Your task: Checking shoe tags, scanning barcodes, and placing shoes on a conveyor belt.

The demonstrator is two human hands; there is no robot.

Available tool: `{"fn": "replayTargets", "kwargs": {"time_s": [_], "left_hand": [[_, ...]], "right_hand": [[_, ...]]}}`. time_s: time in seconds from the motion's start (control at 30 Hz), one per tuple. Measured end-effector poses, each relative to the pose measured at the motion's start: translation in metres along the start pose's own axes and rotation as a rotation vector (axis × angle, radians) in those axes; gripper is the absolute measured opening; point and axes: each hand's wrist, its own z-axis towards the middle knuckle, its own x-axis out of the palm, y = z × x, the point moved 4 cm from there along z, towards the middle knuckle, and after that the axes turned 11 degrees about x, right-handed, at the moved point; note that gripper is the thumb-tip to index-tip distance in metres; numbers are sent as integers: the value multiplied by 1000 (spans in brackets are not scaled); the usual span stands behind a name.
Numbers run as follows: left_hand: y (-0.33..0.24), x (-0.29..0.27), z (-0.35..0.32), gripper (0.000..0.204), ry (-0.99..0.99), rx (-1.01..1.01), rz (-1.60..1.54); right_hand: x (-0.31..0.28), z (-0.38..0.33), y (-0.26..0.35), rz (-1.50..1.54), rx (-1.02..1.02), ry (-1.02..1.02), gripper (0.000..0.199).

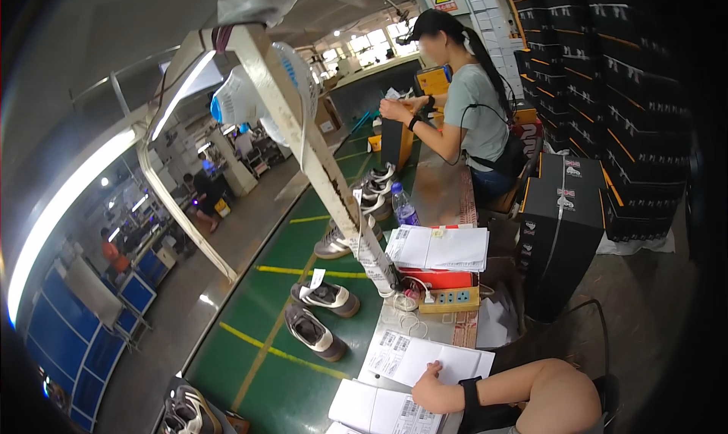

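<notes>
My right hand [437, 389], a black band at its wrist, reaches in from the lower right. Its fingers are curled and touch a white printed sheet [451, 360]; whether they pinch anything is hidden. Below it lies another stack of white label sheets [360, 405] with barcodes. My left hand is out of view. Beyond the papers, on the green table [250, 350], a brown-and-white sneaker [312, 334] lies beside a second sneaker [327, 299] with a white tag.
A power strip [449, 300], a paper stack [438, 248] and a bottle of purple liquid [404, 205] stand further up. A pale post [303, 142] rises from the table. A co-worker [476, 108] handles a dark box [396, 142]. Black cartons [557, 237] stand at right.
</notes>
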Motion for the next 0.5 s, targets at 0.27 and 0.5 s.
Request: {"fn": "replayTargets", "kwargs": {"time_s": [0.27,0.5], "left_hand": [[7,-18,20,22,56,62,-344],[-28,-101,-29,30,157,295,-434]], "right_hand": [[-6,-5,-5,49,59,-42,46],[-13,-13,-11,59,34,-155,46]]}}
